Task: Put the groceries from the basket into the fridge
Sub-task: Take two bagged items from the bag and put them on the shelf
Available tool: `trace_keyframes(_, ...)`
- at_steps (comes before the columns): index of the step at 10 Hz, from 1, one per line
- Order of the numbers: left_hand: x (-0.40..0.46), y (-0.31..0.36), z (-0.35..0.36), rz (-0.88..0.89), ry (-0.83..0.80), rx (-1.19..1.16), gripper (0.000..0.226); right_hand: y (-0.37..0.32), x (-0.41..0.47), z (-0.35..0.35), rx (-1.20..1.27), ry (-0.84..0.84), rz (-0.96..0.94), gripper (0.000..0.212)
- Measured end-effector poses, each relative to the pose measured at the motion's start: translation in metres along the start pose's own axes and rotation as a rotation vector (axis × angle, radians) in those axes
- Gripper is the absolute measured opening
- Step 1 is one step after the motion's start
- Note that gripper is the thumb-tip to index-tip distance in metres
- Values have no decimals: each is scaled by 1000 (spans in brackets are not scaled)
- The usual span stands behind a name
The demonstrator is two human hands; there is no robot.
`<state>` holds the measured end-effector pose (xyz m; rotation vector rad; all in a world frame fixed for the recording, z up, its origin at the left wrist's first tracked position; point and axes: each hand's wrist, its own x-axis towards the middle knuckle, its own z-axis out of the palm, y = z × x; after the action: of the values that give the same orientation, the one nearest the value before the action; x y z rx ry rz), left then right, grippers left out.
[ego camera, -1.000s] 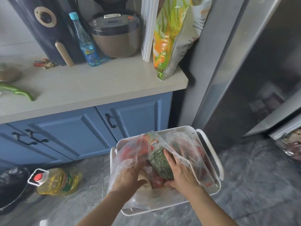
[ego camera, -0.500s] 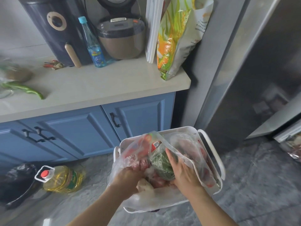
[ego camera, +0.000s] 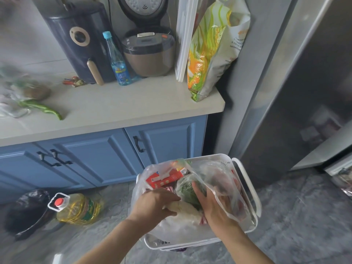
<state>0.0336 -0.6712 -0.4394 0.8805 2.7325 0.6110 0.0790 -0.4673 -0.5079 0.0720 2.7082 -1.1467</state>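
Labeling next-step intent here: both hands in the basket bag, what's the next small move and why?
Probably lift the pale wrapped item clear of the clear plastic bag: the left hand already grips it, while the right hand holds the film aside by the leafy greens, inside the white basket.

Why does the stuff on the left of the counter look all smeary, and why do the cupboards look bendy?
In the head view, the bags and the green pepper at the left edge are motion-blurred, while both hands in the white basket look sharp; the wide-angle lens bows the counter and the fridge, whose shiny door shows dim reflections.
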Motion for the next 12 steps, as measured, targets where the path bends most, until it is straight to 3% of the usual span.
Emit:
trace_keyframes(1,-1,7,-18,-10,49,-43,38,2,-7,-12,-215,75,19,37)
trace_keyframes(2,-4,10,-33,9,71,20,38,-19,-22,-30,-456,54,-63,97)
trace_keyframes(3,-7,8,-46,13,47,99,38,-19,-30,-35,-590,40,-119,113)
trace_keyframes(5,-16,-2,-71,-31,67,152,38,-47,-49,-63,-457,143,-272,101)
trace_keyframes(6,-21,-1,-92,-77,72,20,34,-63,-52,-72,-481,242,-314,84)
trace_keyframes(7,-24,8,-116,-133,85,-165,36,-82,-56,-83,-451,306,-309,87)
trace_keyframes(9,-24,34,-151,-21,169,-273,29,-115,-61,-113,-340,515,-356,77)
trace_keyframes(11,-17,73,-181,135,453,-227,40,-147,-70,-156,-343,737,-335,76)
trace_keyframes(12,-9,91,-196,220,559,-194,46,-155,-75,-183,-366,812,-302,87)
